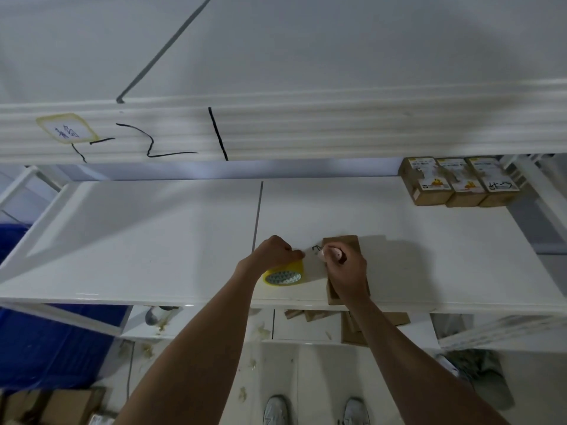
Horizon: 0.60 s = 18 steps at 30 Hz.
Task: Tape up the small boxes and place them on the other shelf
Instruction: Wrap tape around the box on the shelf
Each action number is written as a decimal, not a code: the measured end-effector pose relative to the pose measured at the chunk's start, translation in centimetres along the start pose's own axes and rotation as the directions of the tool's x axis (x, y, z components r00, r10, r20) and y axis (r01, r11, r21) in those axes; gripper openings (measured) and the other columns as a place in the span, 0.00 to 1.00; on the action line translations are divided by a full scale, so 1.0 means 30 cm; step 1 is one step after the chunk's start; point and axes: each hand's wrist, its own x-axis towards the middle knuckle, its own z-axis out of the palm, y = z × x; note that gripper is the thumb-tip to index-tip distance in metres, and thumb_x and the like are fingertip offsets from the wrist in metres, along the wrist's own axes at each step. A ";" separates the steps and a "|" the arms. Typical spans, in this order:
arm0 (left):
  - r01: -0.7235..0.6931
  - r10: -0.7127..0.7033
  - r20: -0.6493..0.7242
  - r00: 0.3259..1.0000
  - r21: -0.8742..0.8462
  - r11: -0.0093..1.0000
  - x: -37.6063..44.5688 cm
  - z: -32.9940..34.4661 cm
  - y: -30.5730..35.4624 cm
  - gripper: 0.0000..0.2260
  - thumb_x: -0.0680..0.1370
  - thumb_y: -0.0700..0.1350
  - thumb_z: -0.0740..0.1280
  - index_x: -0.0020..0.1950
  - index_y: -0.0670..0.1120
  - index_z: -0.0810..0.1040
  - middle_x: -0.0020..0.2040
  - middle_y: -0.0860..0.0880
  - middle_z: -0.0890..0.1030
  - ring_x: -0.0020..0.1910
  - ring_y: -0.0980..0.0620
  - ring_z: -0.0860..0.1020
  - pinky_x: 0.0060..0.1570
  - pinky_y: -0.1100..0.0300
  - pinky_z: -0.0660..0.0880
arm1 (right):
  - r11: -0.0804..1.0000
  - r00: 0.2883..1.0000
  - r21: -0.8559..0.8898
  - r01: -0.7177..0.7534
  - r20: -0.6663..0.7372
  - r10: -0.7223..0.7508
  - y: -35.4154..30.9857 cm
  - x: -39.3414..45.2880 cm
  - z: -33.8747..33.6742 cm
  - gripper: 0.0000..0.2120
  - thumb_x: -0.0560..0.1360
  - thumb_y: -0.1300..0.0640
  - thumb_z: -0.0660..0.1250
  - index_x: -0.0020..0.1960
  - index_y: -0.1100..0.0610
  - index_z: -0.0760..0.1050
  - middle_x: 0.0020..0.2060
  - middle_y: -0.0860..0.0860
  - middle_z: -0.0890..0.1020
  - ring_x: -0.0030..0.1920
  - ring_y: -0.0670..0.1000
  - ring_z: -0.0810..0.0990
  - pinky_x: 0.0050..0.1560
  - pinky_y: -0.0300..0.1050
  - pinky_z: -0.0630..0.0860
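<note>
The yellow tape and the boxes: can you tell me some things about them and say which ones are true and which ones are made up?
1. The left hand holds the yellow tape roll. True.
2. The right hand is empty. False: it grips a small pinkish tool over the brown box.
3. Three labelled boxes stand side by side at the back right of the shelf. True.
4. The tape roll sits on top of the brown box. False: it is on the shelf beside it.
</note>
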 end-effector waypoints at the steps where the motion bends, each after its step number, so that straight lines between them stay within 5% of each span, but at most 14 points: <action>1: -0.001 0.001 0.003 1.000 -0.005 1.000 -0.001 -0.001 0.001 0.18 0.76 0.60 0.69 0.38 0.46 0.77 0.37 0.49 0.78 0.37 0.50 0.79 0.37 0.61 0.72 | 1.000 1.000 0.000 0.005 -0.004 -0.005 -0.002 -0.001 -0.003 0.03 0.76 0.64 0.71 0.46 0.58 0.82 0.38 0.48 0.84 0.40 0.42 0.81 0.42 0.27 0.75; 7: -0.012 0.012 -0.004 1.000 -0.041 0.999 -0.004 0.001 0.000 0.18 0.77 0.59 0.69 0.39 0.45 0.79 0.37 0.47 0.79 0.37 0.50 0.79 0.38 0.61 0.74 | 1.000 0.996 0.006 0.004 0.086 -0.004 0.001 0.003 -0.008 0.03 0.77 0.62 0.70 0.49 0.60 0.83 0.40 0.51 0.86 0.42 0.49 0.84 0.45 0.40 0.80; 12: -0.011 0.011 0.000 1.000 -0.054 0.998 -0.011 0.002 0.005 0.17 0.77 0.58 0.69 0.44 0.44 0.81 0.42 0.46 0.81 0.42 0.48 0.81 0.43 0.59 0.77 | 1.000 0.994 -0.020 0.013 0.106 -0.011 -0.008 -0.003 -0.004 0.07 0.79 0.59 0.70 0.53 0.61 0.82 0.41 0.49 0.83 0.41 0.41 0.79 0.44 0.26 0.74; 18: -0.014 0.013 -0.005 1.000 -0.068 0.998 -0.012 0.001 0.006 0.16 0.77 0.58 0.69 0.38 0.47 0.79 0.40 0.46 0.81 0.42 0.47 0.82 0.43 0.57 0.77 | 1.000 0.992 -0.021 0.003 0.125 0.000 -0.009 0.000 0.000 0.07 0.79 0.58 0.69 0.53 0.60 0.82 0.42 0.50 0.84 0.41 0.43 0.80 0.43 0.25 0.74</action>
